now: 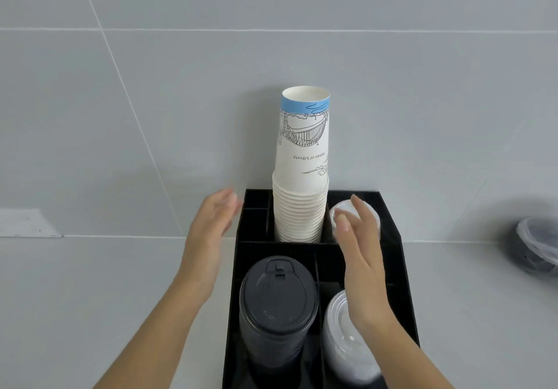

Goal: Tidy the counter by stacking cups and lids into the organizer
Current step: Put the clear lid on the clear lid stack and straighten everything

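Nothing gripped on either side. Left hand (216, 213) open, fingers spread and slightly blurred, held at the organizer's left wall, apart from the cups. Right hand (356, 225) open too, palm turned inward, fingertips (342, 218) in front of the white plastic lids (374, 212) in the back right compartment; contact with them not resolvable.

Tall stack of white paper cups with blue band and line-drawn bridge print (302, 177) seated upside down in the back centre compartment of the black plastic compartment organizer (392, 228), standing upright between the two hands.

Handling estimate: paper cups light, thin-walled, crushable under a pinch; stack tall and top-heavy, likely to lean if pushed high. Best taken low, around the nested rims, both palms opposed.

Stack of black plastic dome lids (277, 298) in front left compartment; second white lid stack (347, 337) front right, partly behind the right forearm. Lids stiff but slick, prone to sliding apart; hold by the rims.

Both forearms extended forward from the bottom edge, wrists straight, palms facing each other.

Dark bagged bundle (534, 246) lying well apart on grey counter (90, 283), far right; contents unclear.
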The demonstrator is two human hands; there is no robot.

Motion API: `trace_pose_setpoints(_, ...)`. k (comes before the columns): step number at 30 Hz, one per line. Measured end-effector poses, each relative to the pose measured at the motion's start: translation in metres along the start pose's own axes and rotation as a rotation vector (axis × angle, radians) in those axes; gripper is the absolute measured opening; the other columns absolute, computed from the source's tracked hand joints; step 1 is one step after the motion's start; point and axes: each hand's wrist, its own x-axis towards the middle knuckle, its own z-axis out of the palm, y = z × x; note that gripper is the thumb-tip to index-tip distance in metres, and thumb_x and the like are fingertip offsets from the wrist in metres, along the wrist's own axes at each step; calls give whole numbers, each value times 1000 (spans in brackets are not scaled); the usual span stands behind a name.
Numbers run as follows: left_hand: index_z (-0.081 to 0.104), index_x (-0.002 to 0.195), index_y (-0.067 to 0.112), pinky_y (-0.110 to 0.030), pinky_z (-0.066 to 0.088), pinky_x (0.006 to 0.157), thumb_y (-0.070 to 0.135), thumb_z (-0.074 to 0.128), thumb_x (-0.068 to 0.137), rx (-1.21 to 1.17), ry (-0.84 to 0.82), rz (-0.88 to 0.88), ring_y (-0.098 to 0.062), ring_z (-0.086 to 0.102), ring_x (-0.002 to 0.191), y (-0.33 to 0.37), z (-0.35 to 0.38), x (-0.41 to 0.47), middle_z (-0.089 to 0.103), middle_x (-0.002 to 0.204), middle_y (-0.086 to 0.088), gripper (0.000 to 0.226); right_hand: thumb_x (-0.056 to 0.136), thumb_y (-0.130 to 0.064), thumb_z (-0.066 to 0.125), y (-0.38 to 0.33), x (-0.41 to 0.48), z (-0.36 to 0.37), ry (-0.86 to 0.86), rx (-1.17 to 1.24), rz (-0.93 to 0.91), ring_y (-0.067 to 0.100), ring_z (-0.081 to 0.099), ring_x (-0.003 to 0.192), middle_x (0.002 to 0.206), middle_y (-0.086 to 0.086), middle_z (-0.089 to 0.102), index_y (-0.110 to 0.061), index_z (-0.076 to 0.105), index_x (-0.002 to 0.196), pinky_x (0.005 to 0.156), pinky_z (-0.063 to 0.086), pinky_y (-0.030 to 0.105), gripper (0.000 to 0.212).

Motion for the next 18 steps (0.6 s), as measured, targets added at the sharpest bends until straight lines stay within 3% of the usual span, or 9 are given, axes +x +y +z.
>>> trace_pose_setpoints(4,59,114,28,-31,35,105,52,41,77,-126,-14,-112,-13,56,120,-25,-3,-48,69,113,2,47,74,-52,48,22,-47,7,-58,84,170,-9,53,109,118,-23,57,-42,43,126,96,41,17,53)
trace_pose_setpoints(9,57,121,24,-30,47,92,58,56,67,-191,-49,-156,-11,62,109,-33,17,-89,67,117,2,64,74,-57,51,28,-68,19,-93,138,284,-13,53,108,121,-18,58,-39,47,124,87,41,12,53)
trace_pose_setpoints(13,59,117,22,-19,54,76,42,65,76,-209,27,-198,-13,65,103,-32,25,-91,68,112,0,46,77,-44,51,24,-71,28,-97,153,292,2,61,104,106,-14,68,-29,56,116,88,50,23,43)
trace_pose_setpoints(18,61,111,19,-24,52,74,26,53,89,-212,93,-267,-18,65,99,-29,31,-87,69,107,-3,25,89,-36,50,21,-65,36,-34,113,370,4,65,94,105,-6,67,-27,58,112,89,51,28,25)
